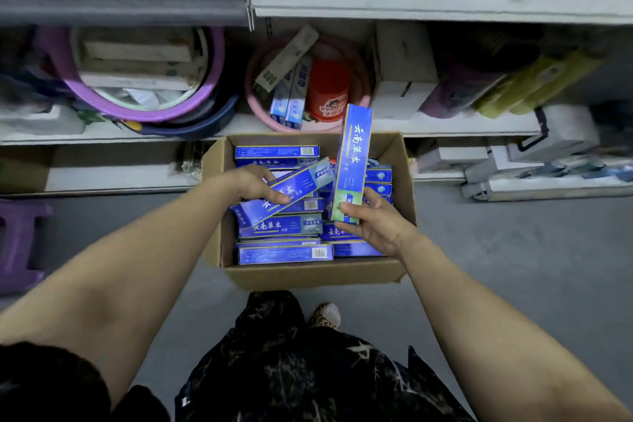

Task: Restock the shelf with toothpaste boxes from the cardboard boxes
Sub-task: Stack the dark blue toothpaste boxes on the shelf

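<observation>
An open cardboard box (308,276) stands on the floor in front of the shelf, holding several blue toothpaste boxes (284,254) lying flat. My left hand (255,183) grips one blue toothpaste box (291,190), tilted, just above the pile. My right hand (371,221) holds the lower end of another blue toothpaste box (354,156), which stands nearly upright over the cardboard box's right side. The white shelf (445,125) runs behind the box.
A pink basin (255,103) on the shelf holds a red cup (329,87) and a few toothpaste boxes. Purple hoops (202,92) lie at the left, packaged goods at the right. A purple stool (19,247) stands on the grey floor at the left.
</observation>
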Action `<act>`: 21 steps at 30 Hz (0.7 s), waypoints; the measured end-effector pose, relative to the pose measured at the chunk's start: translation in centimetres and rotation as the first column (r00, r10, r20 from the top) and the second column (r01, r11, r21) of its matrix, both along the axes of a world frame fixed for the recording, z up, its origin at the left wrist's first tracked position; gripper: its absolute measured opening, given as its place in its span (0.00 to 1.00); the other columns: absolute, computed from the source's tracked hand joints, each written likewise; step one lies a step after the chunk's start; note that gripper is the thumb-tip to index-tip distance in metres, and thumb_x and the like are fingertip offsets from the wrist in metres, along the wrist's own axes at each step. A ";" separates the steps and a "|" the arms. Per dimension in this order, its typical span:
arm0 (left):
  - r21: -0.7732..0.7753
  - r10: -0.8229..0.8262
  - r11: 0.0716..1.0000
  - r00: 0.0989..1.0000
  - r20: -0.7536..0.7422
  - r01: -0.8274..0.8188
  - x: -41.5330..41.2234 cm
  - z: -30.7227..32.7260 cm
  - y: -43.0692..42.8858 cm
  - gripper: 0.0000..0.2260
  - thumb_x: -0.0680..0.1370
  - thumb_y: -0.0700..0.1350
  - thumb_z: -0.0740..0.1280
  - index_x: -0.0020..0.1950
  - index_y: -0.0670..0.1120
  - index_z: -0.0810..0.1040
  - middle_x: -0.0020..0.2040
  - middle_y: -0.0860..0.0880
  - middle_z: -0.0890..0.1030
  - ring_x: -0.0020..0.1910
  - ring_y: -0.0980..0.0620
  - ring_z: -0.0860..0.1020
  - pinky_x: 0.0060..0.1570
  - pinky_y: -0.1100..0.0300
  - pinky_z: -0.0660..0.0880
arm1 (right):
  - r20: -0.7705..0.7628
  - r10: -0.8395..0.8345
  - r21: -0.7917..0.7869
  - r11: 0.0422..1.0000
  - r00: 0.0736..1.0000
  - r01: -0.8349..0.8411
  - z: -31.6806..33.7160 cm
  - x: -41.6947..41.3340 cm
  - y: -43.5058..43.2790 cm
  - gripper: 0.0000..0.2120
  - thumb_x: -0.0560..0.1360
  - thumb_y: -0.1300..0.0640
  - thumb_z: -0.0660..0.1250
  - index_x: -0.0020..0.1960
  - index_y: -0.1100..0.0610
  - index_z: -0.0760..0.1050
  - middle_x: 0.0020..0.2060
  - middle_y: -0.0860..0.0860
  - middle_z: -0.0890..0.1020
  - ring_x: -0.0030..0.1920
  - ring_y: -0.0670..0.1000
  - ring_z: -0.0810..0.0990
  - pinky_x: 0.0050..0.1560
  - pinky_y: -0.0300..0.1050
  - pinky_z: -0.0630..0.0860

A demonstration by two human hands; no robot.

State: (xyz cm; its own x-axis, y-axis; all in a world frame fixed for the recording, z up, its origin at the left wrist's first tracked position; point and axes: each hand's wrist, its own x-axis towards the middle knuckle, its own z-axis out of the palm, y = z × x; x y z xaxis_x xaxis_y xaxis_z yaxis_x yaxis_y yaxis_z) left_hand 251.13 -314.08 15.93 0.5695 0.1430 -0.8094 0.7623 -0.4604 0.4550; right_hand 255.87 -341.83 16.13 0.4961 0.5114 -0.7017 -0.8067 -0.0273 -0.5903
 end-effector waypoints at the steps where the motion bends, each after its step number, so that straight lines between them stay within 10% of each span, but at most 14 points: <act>1: 0.009 0.005 1.000 1.000 0.017 -0.005 -0.1 1.0 0.0 0.26 0.61 0.54 0.82 0.53 0.48 0.78 0.52 0.47 0.80 0.49 0.48 0.77 0.48 0.58 0.72 | 0.023 0.000 0.012 1.000 1.000 -0.001 0.7 0.0 -0.1 0.22 0.75 0.69 0.69 0.66 0.58 0.69 0.54 0.57 0.83 0.51 0.54 0.85 0.46 0.49 0.83; 11: 0.085 -0.028 0.996 0.980 0.195 0.011 -1.4 13.6 0.0 0.12 0.68 0.43 0.79 0.45 0.47 0.78 0.38 0.49 0.82 0.28 0.56 0.79 0.28 0.66 0.74 | 0.298 0.077 0.104 0.988 0.951 -0.113 9.4 0.4 0.8 0.25 0.64 0.64 0.76 0.57 0.56 0.72 0.54 0.56 0.83 0.50 0.55 0.85 0.41 0.47 0.84; 21: 0.280 -0.086 0.960 0.938 0.336 -0.012 -3.1 25.9 3.9 0.15 0.67 0.45 0.80 0.50 0.48 0.80 0.43 0.48 0.82 0.39 0.50 0.79 0.38 0.61 0.75 | 0.461 0.070 0.258 0.943 0.884 -0.210 17.6 1.0 5.8 0.17 0.75 0.71 0.67 0.61 0.60 0.71 0.49 0.54 0.86 0.47 0.54 0.86 0.40 0.46 0.84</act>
